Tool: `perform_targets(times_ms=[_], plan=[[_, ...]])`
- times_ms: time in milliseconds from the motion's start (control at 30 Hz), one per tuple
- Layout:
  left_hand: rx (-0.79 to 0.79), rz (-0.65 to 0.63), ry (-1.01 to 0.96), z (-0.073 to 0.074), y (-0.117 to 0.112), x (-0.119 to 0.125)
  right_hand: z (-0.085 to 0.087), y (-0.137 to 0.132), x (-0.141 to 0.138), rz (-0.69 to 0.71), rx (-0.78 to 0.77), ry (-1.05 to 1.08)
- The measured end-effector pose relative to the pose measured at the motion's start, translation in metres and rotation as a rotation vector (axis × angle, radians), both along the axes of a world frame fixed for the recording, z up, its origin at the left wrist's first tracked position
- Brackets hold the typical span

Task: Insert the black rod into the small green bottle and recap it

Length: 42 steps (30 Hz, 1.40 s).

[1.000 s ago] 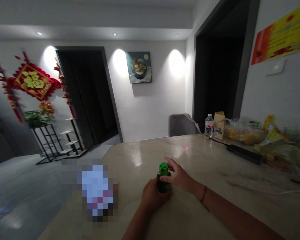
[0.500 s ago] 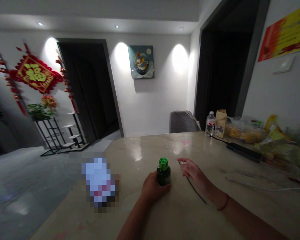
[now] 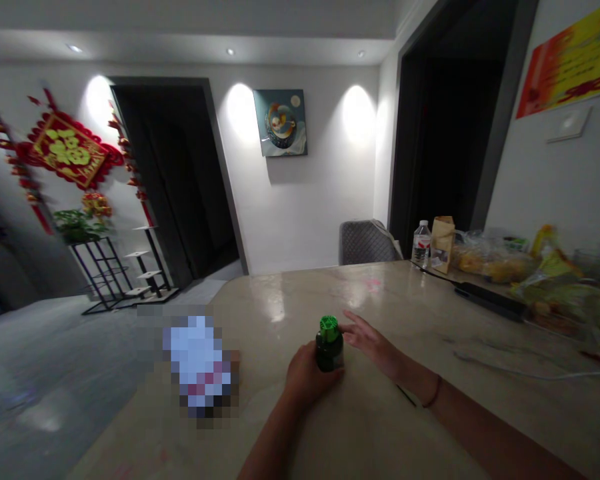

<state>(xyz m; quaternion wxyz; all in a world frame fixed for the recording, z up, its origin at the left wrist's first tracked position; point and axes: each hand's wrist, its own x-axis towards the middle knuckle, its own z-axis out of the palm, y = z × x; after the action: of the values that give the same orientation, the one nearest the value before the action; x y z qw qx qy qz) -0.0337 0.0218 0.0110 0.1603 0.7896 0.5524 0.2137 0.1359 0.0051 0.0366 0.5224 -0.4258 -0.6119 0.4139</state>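
Note:
A small dark bottle [image 3: 329, 351] with a bright green ribbed cap [image 3: 329, 325] stands upright on the table. My left hand [image 3: 306, 375] is wrapped around the bottle's lower part from the left. To its right, my right hand [image 3: 373, 341] is open, fingers stretched toward the cap. Its fingertips are beside the bottle's neck; whether they touch is unclear. Below my right wrist, the end of a thin black stick [image 3: 407, 395] shows on the table; the rest is hidden behind the hand and forearm.
A pixelated pale object [image 3: 197, 360] is at the table's left edge. A water bottle [image 3: 421, 245], paper bag [image 3: 443, 245], black power strip [image 3: 490, 301] and bagged food [image 3: 495, 260] line the right side. A white cable [image 3: 530, 373] crosses the table. A grey chair [image 3: 367, 243] is behind.
My right hand has moved left, from over the black stick to beside the green cap, its fingers straightening. The stick stays on the table. My left hand keeps its hold on the bottle.

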Motion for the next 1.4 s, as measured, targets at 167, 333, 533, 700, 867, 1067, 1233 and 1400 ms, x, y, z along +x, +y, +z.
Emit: perform_targets(times_ms=[167,333,533,700,867,1067,1233,1400], plan=[[0.016,0.019,0.034,-0.002,0.002,0.000,-0.008,0.005,0.025,-0.103,-0.054,-0.007],[0.040,0.041,0.120,-0.004,0.002,0.003,-0.030,0.012,0.028,-0.151,-0.056,-0.208],[0.039,-0.011,0.086,-0.015,0.008,0.002,-0.042,0.022,0.003,-0.174,0.094,-0.289],[0.010,-0.019,-0.017,-0.021,0.014,-0.001,-0.040,0.040,0.005,-0.225,0.139,-0.376],[0.103,-0.008,0.045,-0.019,0.013,0.000,-0.032,0.048,0.003,-0.323,0.105,-0.462],[0.156,-0.033,0.097,-0.012,0.011,0.001,-0.026,0.053,0.018,-0.317,0.023,-0.344],[0.190,-0.030,0.092,-0.012,0.011,0.001,-0.029,0.041,0.058,-0.318,-0.087,-0.757],[0.192,-0.035,0.132,-0.010,0.007,0.003,-0.041,0.036,0.063,-0.318,-0.132,-0.955]])
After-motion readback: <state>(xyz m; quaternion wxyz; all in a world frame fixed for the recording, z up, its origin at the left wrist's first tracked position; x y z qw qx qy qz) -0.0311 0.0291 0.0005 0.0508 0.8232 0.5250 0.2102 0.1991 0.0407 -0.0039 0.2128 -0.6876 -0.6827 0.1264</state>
